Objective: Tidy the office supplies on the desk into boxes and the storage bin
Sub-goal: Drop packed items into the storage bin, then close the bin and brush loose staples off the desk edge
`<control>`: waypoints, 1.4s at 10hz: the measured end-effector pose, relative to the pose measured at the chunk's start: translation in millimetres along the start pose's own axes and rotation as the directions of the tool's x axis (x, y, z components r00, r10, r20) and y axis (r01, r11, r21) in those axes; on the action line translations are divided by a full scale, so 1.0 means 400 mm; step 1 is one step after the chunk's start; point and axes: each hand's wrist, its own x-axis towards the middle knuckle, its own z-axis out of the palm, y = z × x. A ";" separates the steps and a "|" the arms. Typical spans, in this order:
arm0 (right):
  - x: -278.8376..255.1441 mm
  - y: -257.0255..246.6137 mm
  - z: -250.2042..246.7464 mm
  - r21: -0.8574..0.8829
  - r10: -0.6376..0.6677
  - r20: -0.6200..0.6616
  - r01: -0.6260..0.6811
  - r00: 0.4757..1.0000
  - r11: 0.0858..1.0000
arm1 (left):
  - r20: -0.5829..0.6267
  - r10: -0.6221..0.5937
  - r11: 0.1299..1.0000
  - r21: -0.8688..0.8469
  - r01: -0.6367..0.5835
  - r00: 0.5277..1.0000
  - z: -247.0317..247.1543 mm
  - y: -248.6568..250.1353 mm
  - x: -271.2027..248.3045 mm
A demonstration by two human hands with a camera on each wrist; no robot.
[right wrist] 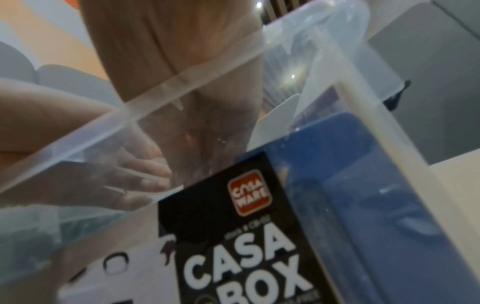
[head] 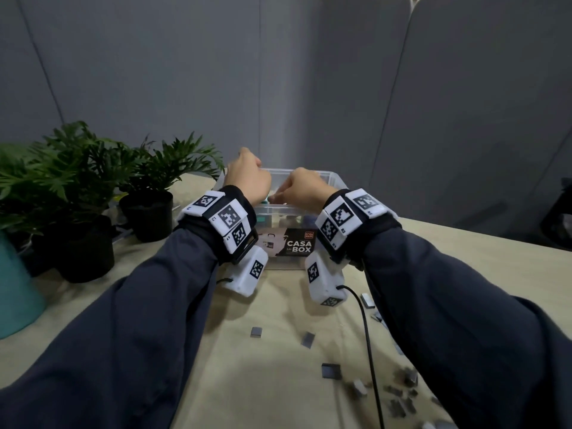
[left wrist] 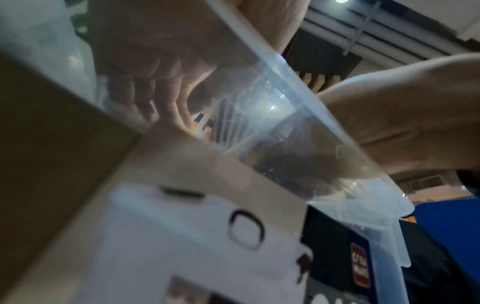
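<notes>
A clear plastic storage bin [head: 335,181] with a black "CASA BOX" label [head: 298,243] stands at the middle of the desk. Both hands reach into it over the near rim. My left hand [head: 247,178] is at the bin's left side; through the wall its fingers [left wrist: 155,92] point down, fairly straight and spread. My right hand [head: 303,190] dips in beside it, its fingertips hidden behind the wall and label. A blue box [right wrist: 363,185] stands inside the bin on the right. Several small grey staple strips [head: 331,370] lie scattered on the desk near me.
Potted plants in black pots [head: 148,212] and a teal pot [head: 15,292] crowd the desk's left side. A black cable [head: 368,342] runs from my right wrist across the desk. More grey strips are heaped at the lower right [head: 402,394]. Grey partition panels stand behind.
</notes>
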 end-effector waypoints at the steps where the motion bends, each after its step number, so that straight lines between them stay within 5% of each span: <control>1: -0.030 -0.004 -0.027 -0.105 -0.031 -0.011 0.030 0.999 0.994 | -0.067 0.096 0.992 0.088 -0.090 0.993 0.000 0.007 -0.017; 3: -0.126 0.062 -0.167 -0.168 -0.008 -0.193 -0.025 0.981 0.985 | -0.189 0.379 0.922 0.153 -0.354 0.906 -0.006 0.066 -0.091; 4: -0.206 0.109 -0.229 -0.379 0.118 -0.053 -0.129 0.992 0.917 | 0.074 0.452 0.838 0.307 -0.451 0.889 -0.002 0.104 -0.180; 5: -0.308 0.150 -0.256 -0.581 0.301 0.133 -0.172 0.944 0.796 | 0.557 0.151 0.751 0.472 -0.461 0.817 -0.002 0.112 -0.252; 6: -0.396 0.192 -0.255 -0.619 0.485 0.229 -0.258 0.844 0.742 | 0.709 -0.133 0.640 0.595 -0.486 0.693 0.000 0.112 -0.324; 7: -0.480 0.225 -0.239 -0.614 0.610 0.255 -0.361 0.750 0.702 | 0.695 -0.226 0.429 0.700 -0.571 0.682 -0.007 0.100 -0.380; 9: -0.646 0.221 -0.245 -0.762 0.732 0.237 -0.345 0.639 0.548 | 0.679 -0.511 0.391 0.730 -0.560 0.528 -0.027 0.087 -0.466; 10: -0.705 0.277 -0.247 -0.800 0.647 0.209 -0.252 0.733 0.544 | 0.753 -0.525 0.518 0.652 -0.553 0.397 -0.027 0.091 -0.500; 11: -0.728 0.385 -0.245 -0.807 0.644 0.149 -0.284 0.750 0.517 | 0.800 -0.544 0.556 0.571 -0.605 0.255 -0.029 0.126 -0.559; 12: -0.763 0.468 -0.262 -0.803 0.694 0.095 -0.356 0.714 0.477 | 0.841 -0.458 0.510 0.514 -0.690 0.288 -0.003 0.140 -0.606; 13: -0.786 0.592 -0.275 -0.764 0.727 0.066 -0.434 0.683 0.477 | 0.844 -0.385 0.436 0.523 -0.733 0.373 0.021 0.146 -0.635; 14: -0.834 0.581 -0.265 -0.741 0.748 0.021 -0.492 0.663 0.457 | 0.859 -0.265 0.353 0.508 -0.785 0.437 0.047 0.155 -0.653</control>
